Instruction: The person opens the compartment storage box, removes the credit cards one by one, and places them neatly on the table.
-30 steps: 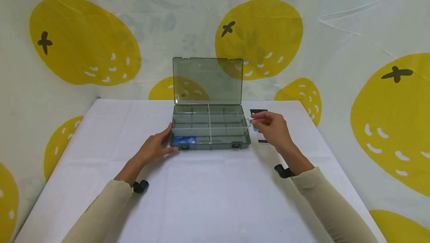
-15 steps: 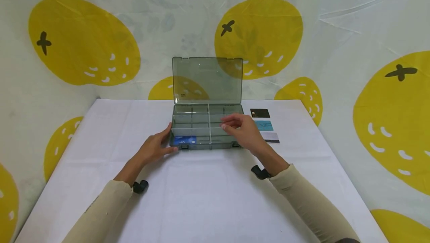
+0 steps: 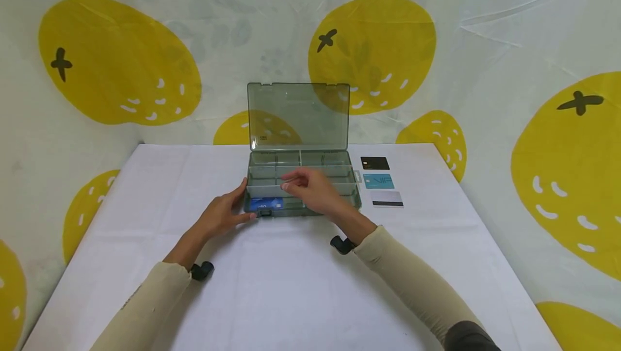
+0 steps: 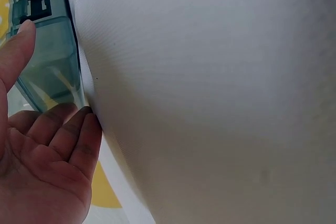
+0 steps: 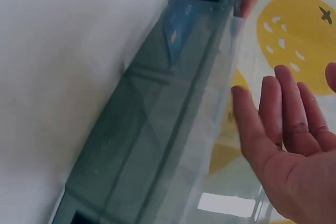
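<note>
A smoky see-through compartment box (image 3: 328, 212) lies on the white-covered table, its lid (image 3: 299, 116) raised upright at the back. One blue card (image 3: 266, 204) sits in the front left compartment. My left hand (image 3: 223, 212) rests at the box's left front corner; in the left wrist view, its thumb (image 4: 22, 45) touches the front wall by a dark latch (image 4: 40, 4) and the fingers meet the side. Over the middle of the box hovers my right hand (image 3: 315, 192), pointing left. The right wrist view shows its fingers (image 5: 294, 108) spread loosely with nothing between them.
Right of the box, a black card (image 3: 375, 163), a teal card (image 3: 379, 181) and a white card with a dark stripe (image 3: 387, 199) lie in a column. A clear tab (image 3: 358, 177) juts from the box's right side. Behind the table hangs a fruit-print cloth (image 3: 204, 33).
My right hand has moved left from beside the cards to over the middle of the box, leaving the three cards in full view. The left hand and the box stay about where they were.
</note>
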Tool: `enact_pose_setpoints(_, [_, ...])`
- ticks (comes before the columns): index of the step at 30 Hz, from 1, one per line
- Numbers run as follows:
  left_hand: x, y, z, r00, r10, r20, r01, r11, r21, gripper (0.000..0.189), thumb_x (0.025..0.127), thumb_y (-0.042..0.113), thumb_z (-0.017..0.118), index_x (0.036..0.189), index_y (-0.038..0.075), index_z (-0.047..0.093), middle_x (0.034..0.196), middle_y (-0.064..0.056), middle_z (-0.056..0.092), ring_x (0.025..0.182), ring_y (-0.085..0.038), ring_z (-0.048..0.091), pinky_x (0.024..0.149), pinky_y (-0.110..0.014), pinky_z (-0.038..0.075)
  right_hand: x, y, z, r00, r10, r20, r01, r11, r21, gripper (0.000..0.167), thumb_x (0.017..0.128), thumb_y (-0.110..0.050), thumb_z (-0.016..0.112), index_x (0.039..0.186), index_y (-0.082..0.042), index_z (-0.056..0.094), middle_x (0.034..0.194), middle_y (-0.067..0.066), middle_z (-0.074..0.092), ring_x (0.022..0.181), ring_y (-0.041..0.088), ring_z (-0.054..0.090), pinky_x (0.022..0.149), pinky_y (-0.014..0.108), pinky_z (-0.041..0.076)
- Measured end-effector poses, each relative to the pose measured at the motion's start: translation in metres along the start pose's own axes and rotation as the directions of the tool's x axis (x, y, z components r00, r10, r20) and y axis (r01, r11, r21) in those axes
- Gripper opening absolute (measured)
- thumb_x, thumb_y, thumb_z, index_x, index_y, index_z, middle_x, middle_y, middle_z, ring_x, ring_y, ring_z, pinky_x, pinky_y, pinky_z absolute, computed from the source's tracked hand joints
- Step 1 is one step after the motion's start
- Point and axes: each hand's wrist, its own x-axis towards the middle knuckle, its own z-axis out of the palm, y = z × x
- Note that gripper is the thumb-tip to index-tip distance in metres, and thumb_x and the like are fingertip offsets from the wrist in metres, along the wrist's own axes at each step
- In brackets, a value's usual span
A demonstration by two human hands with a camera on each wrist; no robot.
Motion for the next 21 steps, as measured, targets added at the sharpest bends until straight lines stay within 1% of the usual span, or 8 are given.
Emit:
enact_pose_setpoints(2, [0.000,0.000,0.000,1.000,0.003,-0.003,-0.003,1.000,-0.002,0.106,0.095,0.038,0.082,0.171,0.013,0.013,0.174,-0.017,0.026,0.160,-0.043,0.030,0.130,-0.060,0.029,0.005,-0.001,0.006,0.999,0.027,0.029,-0.027,1.000,0.006,0.029,0.103,-0.023,0.071,0.131,-0.014,0.073,0.122,0.016,0.078,0.121,0.037,0.071,0.104,0.052,0.057])
enact_pose_setpoints(5, [0.000,0.001,-0.001,1.000,0.010,-0.006,-0.010,1.000,-0.002,0.107,0.094,0.039,0.082,0.171,0.013,0.013,0.174,-0.017,0.027,0.160,-0.043,0.031,0.129,-0.061,0.029,0.012,-0.001,0.014,0.996,0.073,0.056,-0.073,0.997,0.007,0.030,0.104,-0.025,0.071,0.132,-0.015,0.071,0.120,0.012,0.079,0.123,0.035,0.071,0.108,0.050,0.056])
enact_pose_setpoints(7, [0.000,0.001,-0.002,1.000,0.015,-0.011,-0.015,1.000,0.000,0.107,0.094,0.038,0.083,0.171,0.013,0.014,0.174,-0.017,0.028,0.159,-0.043,0.032,0.129,-0.061,0.030,0.016,-0.001,0.019,0.993,0.094,0.065,-0.094,0.996,0.007,0.032,0.103,-0.026,0.071,0.133,-0.015,0.071,0.120,0.008,0.079,0.123,0.032,0.071,0.108,0.049,0.056])
enact_pose_setpoints(9, [0.000,0.001,-0.003,1.000,0.019,-0.014,-0.019,1.000,0.000,0.106,0.094,0.037,0.083,0.171,0.012,0.015,0.173,-0.017,0.029,0.159,-0.043,0.033,0.129,-0.061,0.030,0.021,-0.001,0.023,0.991,0.105,0.087,-0.108,0.994,0.026,0.035,0.104,-0.027,0.070,0.136,-0.012,0.069,0.121,0.011,0.079,0.124,0.034,0.070,0.110,0.050,0.054])
enact_pose_setpoints(14, [0.000,0.000,-0.003,1.000,0.011,-0.010,-0.011,1.000,-0.009,0.106,0.094,0.037,0.083,0.171,0.012,0.014,0.173,-0.018,0.030,0.159,-0.043,0.034,0.129,-0.061,0.030,0.031,0.001,0.033,0.978,0.145,0.150,-0.163,0.980,0.112,0.041,0.106,-0.023,0.065,0.142,-0.003,0.063,0.131,0.022,0.074,0.128,0.043,0.067,0.119,0.058,0.047])
enact_pose_setpoints(17, [0.000,0.000,-0.002,1.000,0.006,-0.005,-0.006,1.000,-0.009,0.106,0.094,0.038,0.083,0.171,0.013,0.014,0.172,-0.018,0.030,0.159,-0.043,0.033,0.129,-0.061,0.030,0.037,0.005,0.039,0.973,0.167,0.159,-0.191,0.970,0.148,0.041,0.105,-0.021,0.064,0.141,-0.002,0.063,0.130,0.023,0.074,0.128,0.044,0.068,0.120,0.058,0.046])
enact_pose_setpoints(21, [0.000,-0.001,-0.001,1.000,0.020,-0.015,-0.020,1.000,-0.011,0.106,0.094,0.036,0.083,0.171,0.011,0.015,0.171,-0.019,0.032,0.158,-0.043,0.036,0.129,-0.061,0.031,0.042,0.010,0.045,0.975,0.174,0.139,-0.194,0.970,0.144,0.040,0.103,-0.022,0.068,0.138,-0.002,0.066,0.123,0.019,0.078,0.123,0.041,0.072,0.117,0.054,0.050])
